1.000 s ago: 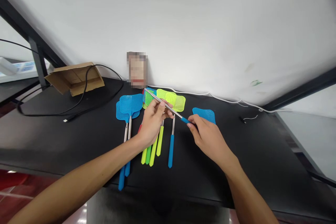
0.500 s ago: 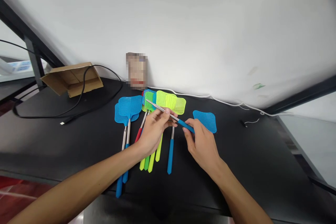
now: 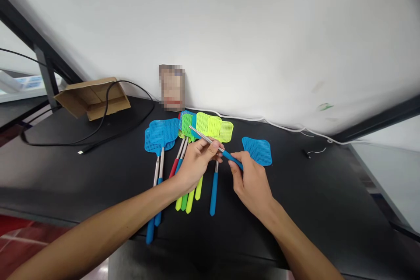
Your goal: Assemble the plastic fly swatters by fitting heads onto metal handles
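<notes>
Both hands are on a fly swatter handle with a silver rod and blue grip. My left hand (image 3: 198, 159) pinches the silver rod (image 3: 200, 134) between thumb and fingers. Around the blue grip (image 3: 232, 159), my right hand (image 3: 252, 181) is closed. The rod's bare tip points up and left. A loose blue swatter head (image 3: 257, 151) lies on the table just beyond my right hand. Beneath and left of my hands are several fly swatters with yellow heads (image 3: 205, 123), a green head (image 3: 187, 123) and blue heads (image 3: 163, 131); my left hand partly covers them.
An open cardboard box (image 3: 95, 98) and a black cable (image 3: 127, 136) are on the table's left. A blurred-out packet (image 3: 172, 88) leans against the wall. Along the wall runs a white cord (image 3: 249, 118). A small black piece (image 3: 306, 154) lies at right on the black table (image 3: 311, 210).
My left hand has moved slightly right, closer to my right hand, and the rod's tip has shifted the same way. My right hand keeps its hold on the blue grip.
</notes>
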